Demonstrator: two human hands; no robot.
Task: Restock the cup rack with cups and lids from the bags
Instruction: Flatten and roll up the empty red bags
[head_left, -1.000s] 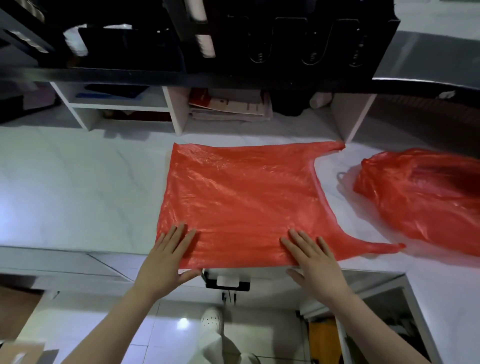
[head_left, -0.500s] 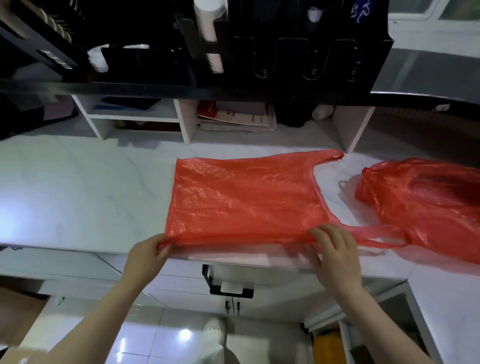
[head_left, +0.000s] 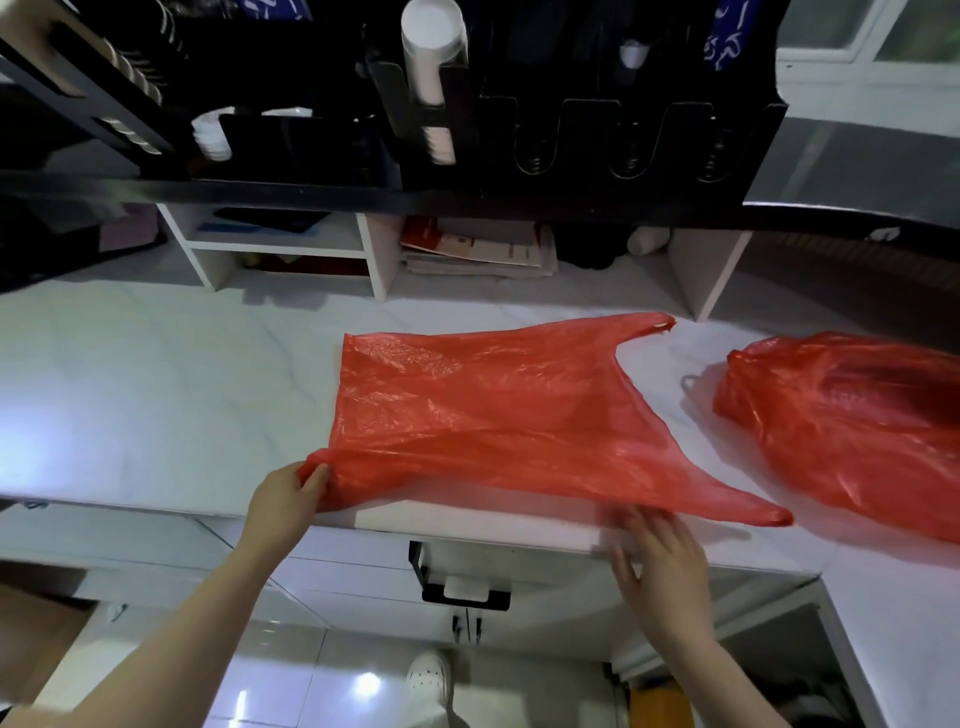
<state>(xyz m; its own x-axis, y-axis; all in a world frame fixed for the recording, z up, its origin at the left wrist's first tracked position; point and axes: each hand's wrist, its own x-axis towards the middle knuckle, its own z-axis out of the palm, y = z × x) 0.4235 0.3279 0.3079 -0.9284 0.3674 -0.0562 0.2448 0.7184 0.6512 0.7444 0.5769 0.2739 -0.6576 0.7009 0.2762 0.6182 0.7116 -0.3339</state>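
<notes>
Both hands had been lying flat on the flat bag (head_left: 493, 415) a second before, and half a second before each had curled round its near edge. By this moment the grip had split. The left hand (head_left: 283, 499) kept pinching the near left corner between thumb and fingers and had lifted it off the counter (head_left: 156, 395), so the plastic bunched there and the near edge hung raised. The right hand (head_left: 660, 566) had let go. Its fingers were stretched out and holding nothing, blurred with motion, just under the near edge by the lower handle. Whether the tips brushed the plastic could not be told. The far edge of the bag lay on the counter as before.

That bag looked empty, thin and limp, so this was probably folding or clearing away rather than restocking proper. The full bag (head_left: 841, 426) sat untouched to the right, well apart from both hands, bulging and presumably holding the remaining stock. Above, the rack (head_left: 592, 135) showed one slot filled with cups (head_left: 434, 62), while the slots to its right looked empty. Most of the task seemed to remain.
</notes>
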